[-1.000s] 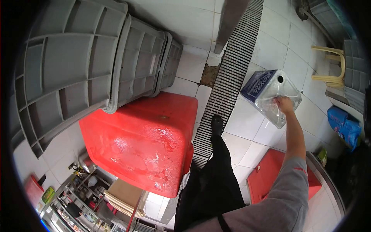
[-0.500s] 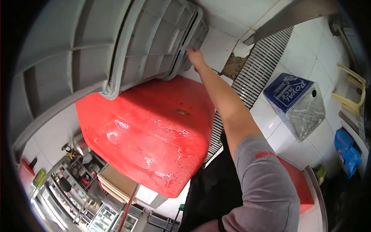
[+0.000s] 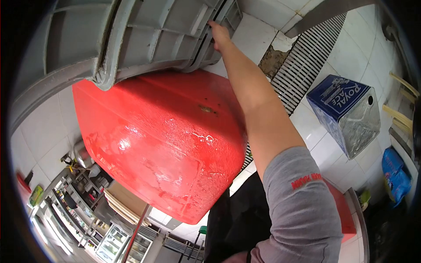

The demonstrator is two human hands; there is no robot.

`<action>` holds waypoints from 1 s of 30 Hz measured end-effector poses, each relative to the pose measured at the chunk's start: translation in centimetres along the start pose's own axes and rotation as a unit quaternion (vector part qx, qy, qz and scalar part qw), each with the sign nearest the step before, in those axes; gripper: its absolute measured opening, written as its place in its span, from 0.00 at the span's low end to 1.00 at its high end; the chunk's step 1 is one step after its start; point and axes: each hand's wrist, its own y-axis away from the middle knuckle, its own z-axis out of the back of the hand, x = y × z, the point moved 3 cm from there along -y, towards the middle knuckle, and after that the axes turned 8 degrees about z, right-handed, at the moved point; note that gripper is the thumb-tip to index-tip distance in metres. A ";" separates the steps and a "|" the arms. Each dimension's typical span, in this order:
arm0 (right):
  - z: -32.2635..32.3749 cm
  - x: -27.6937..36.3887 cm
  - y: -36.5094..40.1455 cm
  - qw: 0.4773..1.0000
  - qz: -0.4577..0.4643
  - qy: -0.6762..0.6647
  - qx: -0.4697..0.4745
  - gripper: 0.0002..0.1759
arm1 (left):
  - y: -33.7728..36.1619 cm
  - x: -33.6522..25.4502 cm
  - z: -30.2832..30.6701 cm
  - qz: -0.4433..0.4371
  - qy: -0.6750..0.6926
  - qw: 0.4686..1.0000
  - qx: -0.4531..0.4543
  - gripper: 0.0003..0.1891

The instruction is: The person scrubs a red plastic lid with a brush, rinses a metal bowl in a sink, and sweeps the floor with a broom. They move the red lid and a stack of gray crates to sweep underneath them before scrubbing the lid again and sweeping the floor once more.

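In the head view, reaching with the right hand (image 3: 221,37) to the grey crates (image 3: 144,37), at a rim near the red tub (image 3: 162,144). With fingers bent and near each other; cannot tell whether gripping. Beyond the drain grate (image 3: 304,59), on floor tiles, near a tin (image 3: 340,103).

Light is fairly bright on the white floor (image 3: 307,127) right of the grip (image 3: 220,37). Below the grip, glare spots the red tub (image 3: 162,149), its upper part shadowed near the dim gray crates (image 3: 153,39). The grip looks slightly soft; lens distortion curves the dark-rimmed edges.
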 end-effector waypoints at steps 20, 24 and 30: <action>5.9 -1.7 -1.2 0.995 0.082 0.059 -0.014 0.36 | -3.8 -0.2 -0.1 -0.020 0.026 0.999 0.013 0.10; 8.9 -1.5 -0.1 0.996 0.064 0.047 -0.037 0.36 | -5.2 -1.3 -0.6 -0.033 0.048 0.998 0.026 0.10; 12.6 1.0 5.1 0.989 0.060 0.120 -0.069 0.36 | -7.7 -3.3 -0.7 -0.064 0.098 0.992 0.055 0.10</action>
